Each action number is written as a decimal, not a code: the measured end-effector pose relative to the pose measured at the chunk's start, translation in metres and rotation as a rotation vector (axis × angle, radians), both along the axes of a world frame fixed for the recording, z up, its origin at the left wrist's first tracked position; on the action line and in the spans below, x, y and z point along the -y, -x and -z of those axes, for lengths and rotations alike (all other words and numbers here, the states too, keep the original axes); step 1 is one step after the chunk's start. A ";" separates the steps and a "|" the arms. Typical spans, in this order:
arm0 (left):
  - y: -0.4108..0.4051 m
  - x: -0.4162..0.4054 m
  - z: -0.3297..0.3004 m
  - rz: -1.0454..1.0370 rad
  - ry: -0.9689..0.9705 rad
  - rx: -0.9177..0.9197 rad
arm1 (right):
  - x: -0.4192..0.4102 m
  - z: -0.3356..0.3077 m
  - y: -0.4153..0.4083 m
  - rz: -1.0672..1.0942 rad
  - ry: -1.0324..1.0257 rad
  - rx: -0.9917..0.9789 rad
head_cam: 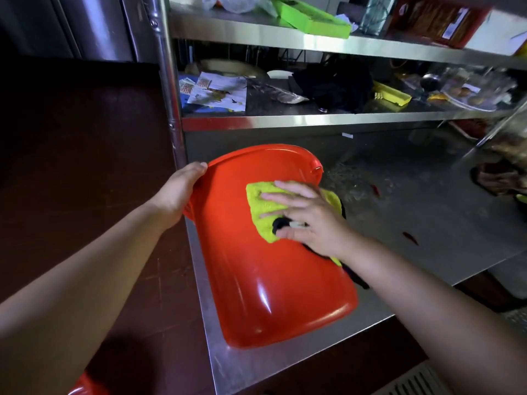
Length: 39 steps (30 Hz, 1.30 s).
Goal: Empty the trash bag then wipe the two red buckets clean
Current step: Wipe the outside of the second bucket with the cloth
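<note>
**Wiping the tipped red bucket**

Lying on its side across the steel worktop [427,212], the red bucket [265,280] points its base toward the person and its rim toward the shelf [313,119]. The left hand [178,189] has its grip clamped on the bucket's rim, thumb on top, fingers hidden behind the rim. Just right of that grip, the right hand [305,215] lies flat with fingers spread, pressing a yellow-green cloth [265,206] against the bucket's upturned wall; its grip is apart, not closed round the cloth. A dark patch of the cloth shows under the fingers. Well below the left grip, at the picture's lower left edge, a sliver of a second red bucket [82,387] is visible.
</note>
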<state>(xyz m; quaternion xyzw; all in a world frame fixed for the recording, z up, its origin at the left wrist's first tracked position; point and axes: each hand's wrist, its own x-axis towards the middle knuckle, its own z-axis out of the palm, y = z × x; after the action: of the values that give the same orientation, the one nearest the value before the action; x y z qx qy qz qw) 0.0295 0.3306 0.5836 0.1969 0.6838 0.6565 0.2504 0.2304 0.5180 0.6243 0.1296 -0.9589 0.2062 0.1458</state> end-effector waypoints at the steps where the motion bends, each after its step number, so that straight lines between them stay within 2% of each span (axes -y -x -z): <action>1: 0.002 -0.002 0.002 0.000 0.007 0.006 | -0.008 -0.004 0.013 0.035 0.007 0.006; 5: 0.005 -0.007 0.006 -0.077 0.033 0.024 | -0.023 -0.017 0.056 0.235 0.177 0.025; 8: 0.006 -0.011 0.004 -0.209 0.092 -0.039 | -0.013 -0.014 0.061 0.252 0.161 0.024; 10: 0.002 -0.019 -0.006 -0.287 0.114 -0.229 | -0.004 -0.010 0.053 0.232 0.118 0.015; 11: -0.003 -0.026 -0.014 -0.262 0.111 -0.358 | 0.001 -0.010 0.048 0.227 0.091 0.010; 13: -0.015 -0.044 -0.028 -0.112 0.165 -0.563 | 0.011 -0.011 0.035 0.225 -0.005 0.014; 14: -0.019 -0.051 -0.032 -0.053 0.223 -0.596 | 0.017 -0.011 0.027 0.216 -0.054 0.021; 16: -0.020 -0.058 -0.037 0.017 0.277 -0.519 | 0.029 -0.009 0.003 0.175 -0.112 0.029; 20: -0.012 -0.052 -0.039 0.038 0.197 -0.313 | 0.053 0.012 -0.060 0.061 -0.157 0.030; 25: -0.007 -0.047 -0.041 0.059 0.184 -0.180 | 0.059 0.031 -0.103 -0.049 -0.167 0.077; 32: -0.003 -0.046 -0.041 0.101 0.179 -0.206 | 0.031 0.010 -0.036 -0.119 -0.184 0.012; 39: -0.001 -0.040 -0.031 0.080 0.109 -0.154 | -0.013 -0.022 0.055 0.162 -0.055 -0.019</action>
<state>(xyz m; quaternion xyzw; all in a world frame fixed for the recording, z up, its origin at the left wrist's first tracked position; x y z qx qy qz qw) 0.0305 0.3708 0.6146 0.2602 0.7272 0.5908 0.2334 0.1753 0.5307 0.6460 0.0574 -0.9701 0.1663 0.1673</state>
